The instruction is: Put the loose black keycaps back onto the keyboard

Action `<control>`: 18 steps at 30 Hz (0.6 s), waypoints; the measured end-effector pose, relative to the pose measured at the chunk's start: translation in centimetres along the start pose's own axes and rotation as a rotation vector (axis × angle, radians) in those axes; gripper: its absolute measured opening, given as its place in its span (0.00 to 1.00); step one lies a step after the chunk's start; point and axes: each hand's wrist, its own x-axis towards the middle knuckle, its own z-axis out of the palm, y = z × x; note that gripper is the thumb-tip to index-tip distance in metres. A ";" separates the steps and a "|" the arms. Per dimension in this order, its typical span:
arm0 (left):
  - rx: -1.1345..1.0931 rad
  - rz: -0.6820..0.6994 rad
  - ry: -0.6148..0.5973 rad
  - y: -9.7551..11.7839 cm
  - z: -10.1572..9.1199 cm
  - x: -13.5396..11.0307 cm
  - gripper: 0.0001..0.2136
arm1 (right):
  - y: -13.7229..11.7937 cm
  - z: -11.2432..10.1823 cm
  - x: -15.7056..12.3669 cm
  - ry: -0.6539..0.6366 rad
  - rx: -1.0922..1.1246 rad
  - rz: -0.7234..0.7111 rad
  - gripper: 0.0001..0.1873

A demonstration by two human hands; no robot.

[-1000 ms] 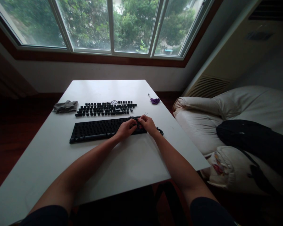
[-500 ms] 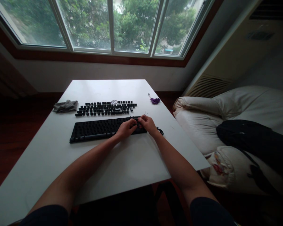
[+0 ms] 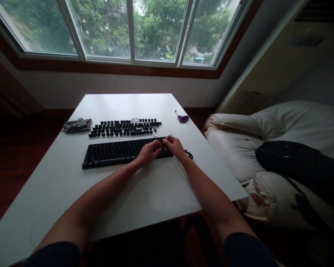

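A black keyboard (image 3: 111,152) lies on the white table, its keycaps off over most of the visible part. Over its right end, my left hand (image 3: 149,151) is closed, thumb and fingers pinched together; whatever is between them is too small to make out. Close beside it, my right hand (image 3: 174,145) grips a thin wire keycap puller (image 3: 171,134), whose wire ends poke up above the fingers. The keys under both hands are hidden. Behind the keyboard, several rows of loose black keycaps (image 3: 122,128) are laid out.
On the white table (image 3: 122,207), a grey cloth (image 3: 77,125) lies at the left and a purple brush-like item (image 3: 183,118) at the far right. A coiled cable (image 3: 188,154) sits by the keyboard's right end. A cream sofa (image 3: 231,144) with a black bag (image 3: 297,163) stands to the right.
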 end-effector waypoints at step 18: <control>0.009 0.002 -0.019 0.0 -0.1 0.0 0.08 | 0.2 0.1 0.1 0.003 -0.016 0.001 0.22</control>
